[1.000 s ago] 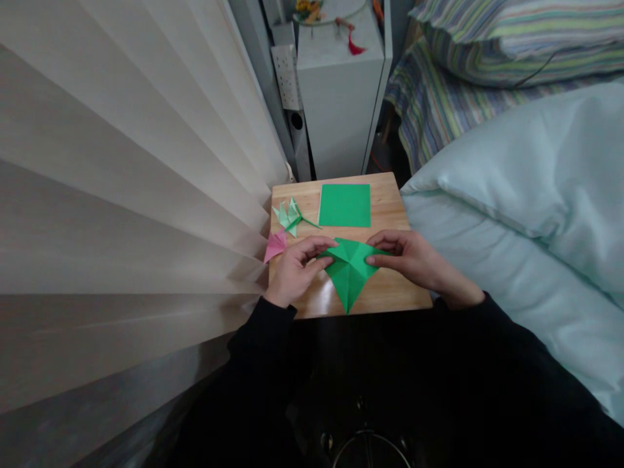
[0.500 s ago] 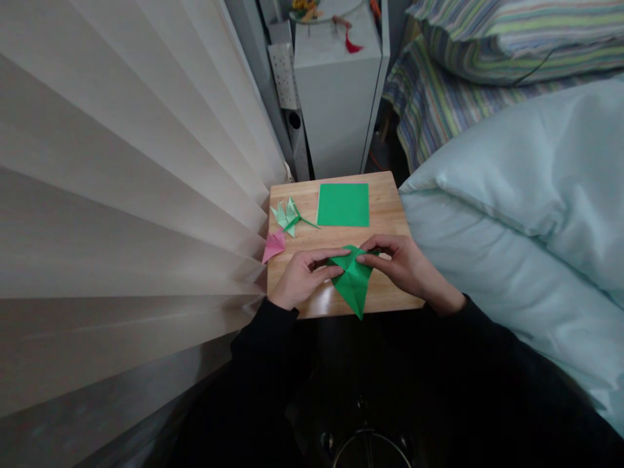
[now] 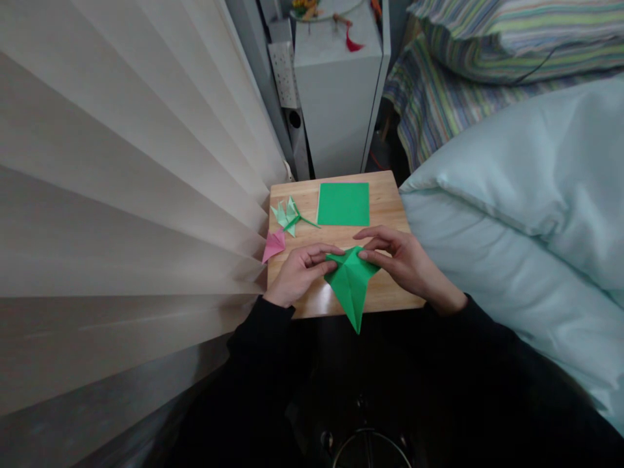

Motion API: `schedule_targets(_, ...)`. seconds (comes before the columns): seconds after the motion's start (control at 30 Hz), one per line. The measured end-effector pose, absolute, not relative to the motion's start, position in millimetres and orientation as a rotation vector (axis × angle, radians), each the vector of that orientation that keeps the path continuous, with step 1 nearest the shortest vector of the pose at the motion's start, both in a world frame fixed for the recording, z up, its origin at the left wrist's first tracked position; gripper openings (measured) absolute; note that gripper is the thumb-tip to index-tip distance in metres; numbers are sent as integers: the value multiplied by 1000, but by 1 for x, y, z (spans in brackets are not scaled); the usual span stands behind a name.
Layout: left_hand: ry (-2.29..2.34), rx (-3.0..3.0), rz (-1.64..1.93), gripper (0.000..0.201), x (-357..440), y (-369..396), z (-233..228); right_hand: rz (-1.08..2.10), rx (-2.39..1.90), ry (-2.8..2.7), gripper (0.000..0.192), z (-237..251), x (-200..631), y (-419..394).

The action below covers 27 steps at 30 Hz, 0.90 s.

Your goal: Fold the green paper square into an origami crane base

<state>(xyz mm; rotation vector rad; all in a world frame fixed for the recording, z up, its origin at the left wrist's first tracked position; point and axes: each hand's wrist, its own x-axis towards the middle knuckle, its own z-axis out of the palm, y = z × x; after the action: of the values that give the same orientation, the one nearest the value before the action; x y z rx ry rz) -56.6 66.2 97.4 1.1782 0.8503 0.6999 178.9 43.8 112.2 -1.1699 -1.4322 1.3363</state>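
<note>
A partly folded sheet of green origami paper [image 3: 351, 283] is held between my two hands above the small wooden table, its long point hanging past the front edge. At its left corner, my left hand [image 3: 303, 270] pinches the paper between thumb and fingers. My right hand [image 3: 402, 260] grips the upper right side with the thumb in front, its index finger lifted away from the sheet. Creases run out from the middle of the paper. Behind it lies a flat green square of paper [image 3: 344, 204].
Folded paper pieces, one light green [image 3: 287, 216] and one pink [image 3: 274, 244], sit at the wooden table's [image 3: 385, 195] left edge. A pleated curtain [image 3: 195, 195] borders the left, a pale blue quilt [image 3: 497, 201] the right. A white cabinet [image 3: 336, 110] stands behind.
The green paper has opened out wider, and its point hangs lower. My left hand has shifted slightly left, and my right index finger has lifted off the paper.
</note>
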Motion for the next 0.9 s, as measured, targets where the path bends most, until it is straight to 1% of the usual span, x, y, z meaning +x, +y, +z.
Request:
schedule_targets(0.07,843,1201,690,23,-57,66,99,1320,-1162,-1460,18,114,180,44)
schedule_targets(0.1,835,1210,687,21,-57,66,100,1314,-1160,-1474,17,115,180,44)
schedule_targets(0.33,823,1162,722,19,-54,63,103,1280,-1159,-1539,23,109,177,43)
schedule_targets(0.43,891,1108,840,21,-52,62,98,1043,-1274,-1509,22,108,176,43)
schedule_targets(0.53,1007,1083,1064,22,-52,65,92,750,-1433,-1426,25,108,177,42)
schedule_targets(0.63,1073,1036,1222,25,-51,68,88,636,-1497,-1416,30,106,178,41)
schedule_targets(0.7,1052,961,1273,26,-50,69,88,643,-1479,-1475,32,104,176,40)
schedule_targets(0.77,1001,889,1281,25,-48,69,89,751,-1416,-1519,32,102,172,39)
schedule_targets(0.83,954,844,1252,23,-46,67,90,861,-1340,-1521,26,102,168,38)
schedule_targets(0.9,927,805,1233,21,-45,66,90,897,-1298,-1490,19,104,166,37)
